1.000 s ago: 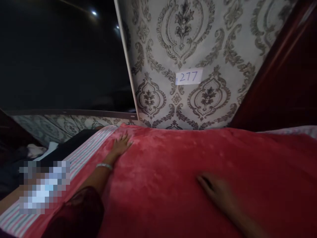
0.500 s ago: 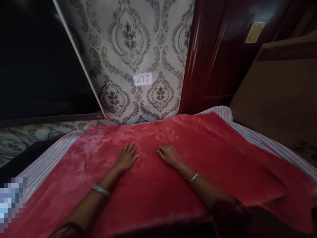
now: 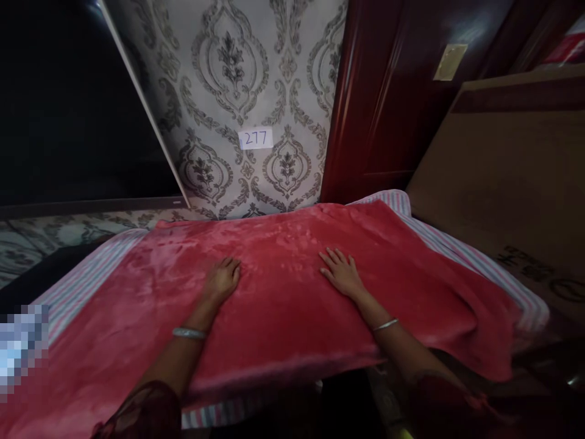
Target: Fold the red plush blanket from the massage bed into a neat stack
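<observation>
A plush red blanket (image 3: 283, 311) lies spread over a raised surface, its near edge hanging in front of me. My left hand (image 3: 222, 278) rests on it left of the middle, fingers drawn together and curled down, with no fold of cloth visible between them. Palm down on the right side, my right hand (image 3: 342, 272) is open with its fingers spread. Under the blanket, a striped cloth (image 3: 475, 259) shows along the sides and at the front edge. The blanket has faint creases and lighter brushed patches toward the back.
A dark screen (image 3: 82, 110) stands at the back left. Patterned wallpaper (image 3: 287, 103) carries a paper label (image 3: 256, 138) reading 277. To its right is a dark red wooden panel (image 3: 379, 103) with a switch plate (image 3: 450, 62). A large cardboard box (image 3: 516, 158) stands close on the right.
My right hand has moved right and opened, fingers spreading. My left hand has shifted slightly left and its fingers have curled together. The near right blanket edge now hangs differently, with more shown below it.
</observation>
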### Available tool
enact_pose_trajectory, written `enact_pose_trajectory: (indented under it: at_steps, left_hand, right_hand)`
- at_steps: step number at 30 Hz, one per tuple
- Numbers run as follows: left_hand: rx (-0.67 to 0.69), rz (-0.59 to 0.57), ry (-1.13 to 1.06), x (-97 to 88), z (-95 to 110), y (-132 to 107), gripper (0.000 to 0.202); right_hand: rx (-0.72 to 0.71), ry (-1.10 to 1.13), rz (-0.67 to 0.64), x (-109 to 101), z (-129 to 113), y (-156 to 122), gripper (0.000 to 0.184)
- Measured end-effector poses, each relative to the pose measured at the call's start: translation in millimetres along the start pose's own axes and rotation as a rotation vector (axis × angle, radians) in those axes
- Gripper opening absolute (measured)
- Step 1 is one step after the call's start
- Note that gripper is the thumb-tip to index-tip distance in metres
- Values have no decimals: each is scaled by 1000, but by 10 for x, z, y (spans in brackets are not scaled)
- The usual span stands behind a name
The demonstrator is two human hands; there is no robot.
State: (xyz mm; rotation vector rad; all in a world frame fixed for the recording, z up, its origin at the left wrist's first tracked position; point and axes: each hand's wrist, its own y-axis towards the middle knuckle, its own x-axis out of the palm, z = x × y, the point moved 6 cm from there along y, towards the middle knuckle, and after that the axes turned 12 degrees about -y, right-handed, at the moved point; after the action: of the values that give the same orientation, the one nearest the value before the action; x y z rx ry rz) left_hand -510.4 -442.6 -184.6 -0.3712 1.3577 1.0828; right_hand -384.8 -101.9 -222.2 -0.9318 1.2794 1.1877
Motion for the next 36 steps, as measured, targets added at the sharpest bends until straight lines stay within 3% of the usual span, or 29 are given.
enact_pose_trajectory:
  at_steps: [6,9,11,14,18,21,24,28,31,33,36]
  left_hand:
    - [-120,22,-27,-121,9,-22,39]
    - [-148,7,-94,-135,49,34,33]
    - [-118,1,-116,-103,156,127,40]
    - [-40,-28,-145,55,470,348,35]
    - [96,-161,-140,416,1105,711,45]
    - [136,-266,-95,648,1495,895,52]
    - [127,-294,-32,782,1648,948,53]
    - [138,-287,2,876,1607,939,55]
    - [142,-290,4,924,1548,949,56]
    - [140,-296,6,953,1524,958,57]
    - [141,-300,-3,998,1491,958,59]
  right_hand:
    - [11,86,-29,-108,-68,14,55]
    - [-6,176,25,-159,-52,17,55]
    - [-20,219,75,-186,-38,21,55]
    - [-20,242,127,-205,-34,15,53]
    - [1,287,192,-225,-48,11,47]
    - [38,334,220,-264,124,99,45]
    - [183,358,236,-364,730,268,37]
    - [538,310,238,-496,2065,387,42]
    - [788,235,157,-444,2932,372,45]
    - [861,200,76,-333,3280,401,41]
    - [846,155,1,-161,3512,557,34]
